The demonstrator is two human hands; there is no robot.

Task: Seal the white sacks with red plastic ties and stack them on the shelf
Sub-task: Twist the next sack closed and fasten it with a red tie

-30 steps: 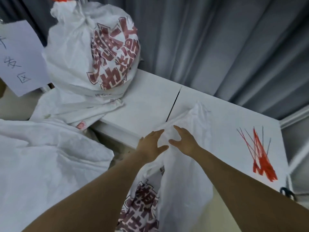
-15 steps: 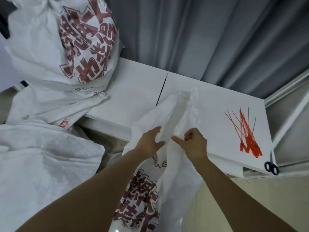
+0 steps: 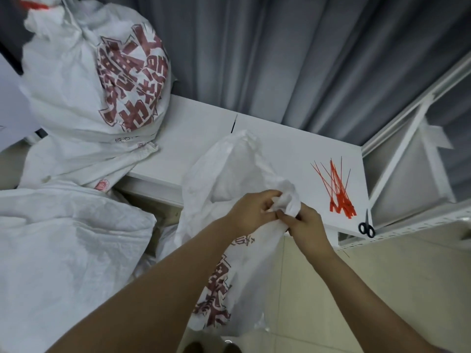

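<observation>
A white sack (image 3: 224,263) with red print stands on the floor against the front of the white shelf (image 3: 193,138), its open top leaning onto the shelf board. My left hand (image 3: 251,212) and my right hand (image 3: 304,225) both grip a bunched fold of the sack's mouth between them. A bundle of red plastic ties (image 3: 336,189) lies loose on the shelf to the right of my hands. At the upper left a filled sack (image 3: 84,80), tied at the neck with a red tie (image 3: 33,3), sits on the shelf.
Black-handled scissors (image 3: 367,226) lie at the shelf's right front corner. More white sacks (image 3: 63,250) are heaped at the left. Grey curtains (image 3: 293,52) hang behind, and a white metal frame (image 3: 407,149) stands at the right. Tiled floor (image 3: 305,314) lies below.
My hands have gone from spread on the sack's top edge to gripping it gathered into a bunch. The sack mouth has been drawn toward me and to the right.
</observation>
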